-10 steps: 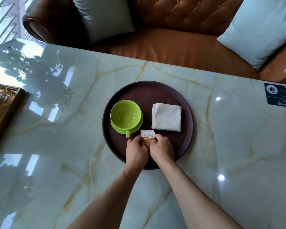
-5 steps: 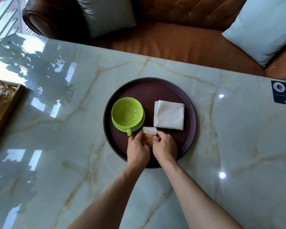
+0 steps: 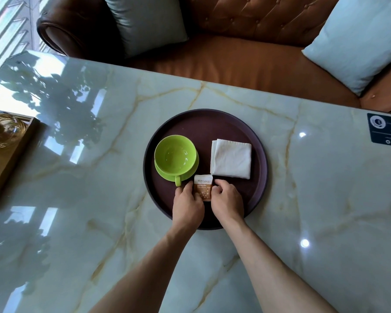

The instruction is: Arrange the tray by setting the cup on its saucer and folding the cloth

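A round dark tray (image 3: pixel 203 123) lies on the marble table. On its left a green cup (image 3: pixel 175 155) stands on a matching green saucer (image 3: pixel 193 169), handle toward me. A white cloth (image 3: pixel 231 161), folded into a square, lies on the tray's right side. Between them, at the tray's near part, a small brown and white sugar packet (image 3: pixel 203 188) is pinched by both hands: my left hand (image 3: pixel 187 205) holds its left edge and my right hand (image 3: pixel 227 203) holds its right edge.
The glossy marble table (image 3: pixel 99 199) reaches a brown leather sofa (image 3: pixel 235 64) with pale blue cushions at the far side. A wooden tray with a glass dish (image 3: pixel 2 134) sits at the left edge. A dark card (image 3: pixel 385 129) lies at the far right.
Both hands have moved the sugar packet slightly away from me, toward the gap between saucer and cloth. Cup, saucer and cloth have stayed put.
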